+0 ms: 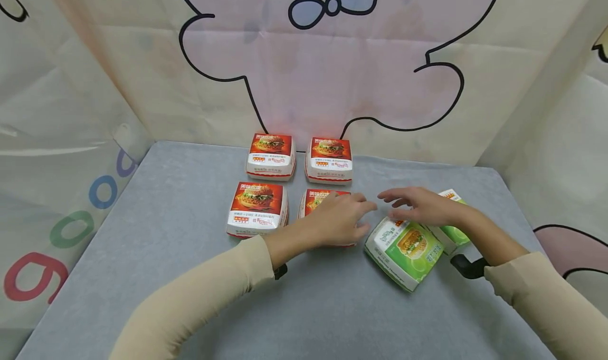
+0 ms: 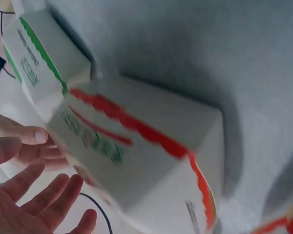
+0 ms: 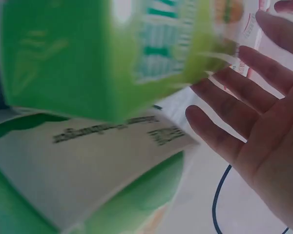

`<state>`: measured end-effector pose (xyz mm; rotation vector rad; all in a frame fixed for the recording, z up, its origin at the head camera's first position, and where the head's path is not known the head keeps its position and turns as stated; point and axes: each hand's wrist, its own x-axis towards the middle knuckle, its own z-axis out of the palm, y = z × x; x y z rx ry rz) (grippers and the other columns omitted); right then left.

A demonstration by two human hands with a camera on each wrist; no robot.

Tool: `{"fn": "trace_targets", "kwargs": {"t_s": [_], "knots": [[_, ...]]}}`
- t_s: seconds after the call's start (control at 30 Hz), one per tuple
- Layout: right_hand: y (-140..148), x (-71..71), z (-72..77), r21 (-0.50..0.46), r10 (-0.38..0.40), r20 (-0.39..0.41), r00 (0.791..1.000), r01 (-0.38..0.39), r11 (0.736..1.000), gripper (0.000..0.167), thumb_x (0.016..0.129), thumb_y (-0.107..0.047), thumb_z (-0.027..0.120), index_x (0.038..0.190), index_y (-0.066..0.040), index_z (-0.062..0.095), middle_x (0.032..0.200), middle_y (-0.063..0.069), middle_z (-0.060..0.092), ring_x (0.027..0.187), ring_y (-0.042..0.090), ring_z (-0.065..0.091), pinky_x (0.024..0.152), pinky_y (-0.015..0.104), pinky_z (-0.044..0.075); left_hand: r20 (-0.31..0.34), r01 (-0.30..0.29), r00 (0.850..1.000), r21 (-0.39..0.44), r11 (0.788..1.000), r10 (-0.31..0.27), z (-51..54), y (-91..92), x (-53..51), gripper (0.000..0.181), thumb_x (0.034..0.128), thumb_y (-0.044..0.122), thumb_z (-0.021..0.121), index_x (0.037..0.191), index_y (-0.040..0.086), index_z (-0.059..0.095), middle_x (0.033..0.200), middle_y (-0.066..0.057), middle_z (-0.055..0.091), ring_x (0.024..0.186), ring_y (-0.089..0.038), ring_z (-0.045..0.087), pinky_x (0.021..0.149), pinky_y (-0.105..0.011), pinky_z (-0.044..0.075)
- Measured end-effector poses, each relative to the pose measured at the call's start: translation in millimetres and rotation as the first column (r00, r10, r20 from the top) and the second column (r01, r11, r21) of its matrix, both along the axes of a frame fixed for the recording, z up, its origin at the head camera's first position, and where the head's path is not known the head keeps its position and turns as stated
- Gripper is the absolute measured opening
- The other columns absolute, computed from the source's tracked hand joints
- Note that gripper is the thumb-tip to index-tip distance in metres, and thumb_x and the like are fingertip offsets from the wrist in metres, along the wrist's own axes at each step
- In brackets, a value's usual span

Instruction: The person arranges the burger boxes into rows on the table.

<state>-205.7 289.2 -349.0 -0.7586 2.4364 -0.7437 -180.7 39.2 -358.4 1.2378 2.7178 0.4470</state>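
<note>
Four-cornered paper burger boxes lie on the table. My left hand (image 1: 338,220) reaches over the front right red-and-white burger box (image 1: 315,199), covering much of its top. In the left wrist view the fingers of that left hand (image 2: 39,195) are spread beside the red-trimmed box (image 2: 136,141). My right hand (image 1: 423,204) hovers over the upper edge of a tilted green-and-white burger box (image 1: 408,249), its fingers extended toward the left hand. The right wrist view has the right hand (image 3: 263,117) with fingers apart and nothing gripped. A second green box (image 1: 458,233) is partly hidden behind the right forearm.
Three more red burger boxes stand left and behind: front left (image 1: 256,207), back left (image 1: 271,157) and back right (image 1: 330,159). Grey cloth covers the table (image 1: 166,233). A printed curtain (image 1: 304,80) hangs right behind the back boxes.
</note>
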Motion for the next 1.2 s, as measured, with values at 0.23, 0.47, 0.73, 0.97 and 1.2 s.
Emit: {"fn": "trace_targets", "kwargs": {"t_s": [0.23, 0.47, 0.73, 0.97, 1.2], "knots": [[5.3, 5.6, -3.3, -0.008, -0.005, 0.039, 0.999, 0.005, 1.0, 0.057, 0.096, -0.029, 0.067, 0.14, 0.003, 0.052, 0.14, 0.02, 0.055, 0.123, 0.039, 0.057, 0.1, 0.059, 0.044, -0.025, 0.081, 0.996, -0.033, 0.996, -0.082, -7.9, 12.1, 13.7, 0.046, 0.0949, 0.037, 0.064, 0.139, 0.022, 0.06, 0.127, 0.001, 0.063, 0.112, -0.012, 0.059, 0.091, -0.038, 0.044], [9.3, 9.6, -6.1, -0.024, 0.027, -0.002, 1.0, -0.027, 0.999, 0.051, 0.096, -0.027, 0.068, 0.136, 0.002, 0.056, 0.135, 0.015, 0.061, 0.118, 0.03, 0.059, 0.096, 0.052, 0.048, -0.04, 0.154, 0.987, -0.058, 0.986, -0.156, -10.8, 17.7, 22.9, 0.042, 0.0951, 0.035, 0.064, 0.135, 0.02, 0.062, 0.126, 0.002, 0.063, 0.113, -0.01, 0.058, 0.092, -0.037, 0.044], [11.7, 10.5, -8.1, -0.032, 0.025, 0.019, 1.0, -0.024, 0.999, 0.049, 0.097, -0.024, 0.066, 0.137, 0.003, 0.056, 0.136, 0.016, 0.059, 0.119, 0.027, 0.059, 0.096, 0.048, 0.049, -0.084, 0.196, 0.976, -0.093, 0.976, -0.203, -14.3, 21.0, 29.8, 0.035, 0.095, 0.035, 0.062, 0.128, 0.022, 0.066, 0.123, 0.002, 0.062, 0.108, -0.01, 0.06, 0.088, -0.038, 0.047], [12.4, 10.9, -8.2, -0.017, 0.009, 0.027, 1.0, -0.009, 1.0, 0.049, 0.098, -0.024, 0.064, 0.138, 0.003, 0.054, 0.137, 0.017, 0.059, 0.117, 0.026, 0.059, 0.096, 0.05, 0.048, -0.122, 0.199, 0.968, -0.141, 0.97, -0.217, -15.2, 23.7, 37.4, 0.041, 0.0952, 0.039, 0.062, 0.134, 0.027, 0.062, 0.129, 0.004, 0.058, 0.109, -0.012, 0.061, 0.087, -0.04, 0.047], [12.6, 11.8, -8.0, -0.018, 0.012, 0.016, 1.0, -0.012, 1.0, 0.047, 0.099, -0.022, 0.063, 0.138, 0.003, 0.054, 0.135, 0.017, 0.06, 0.116, 0.026, 0.059, 0.096, 0.052, 0.047, -0.147, 0.182, 0.967, -0.181, 0.967, -0.209, -14.7, 25.1, 43.2, 0.042, 0.0962, 0.044, 0.06, 0.136, 0.031, 0.059, 0.131, 0.006, 0.056, 0.109, -0.015, 0.062, 0.092, -0.044, 0.045]]}}
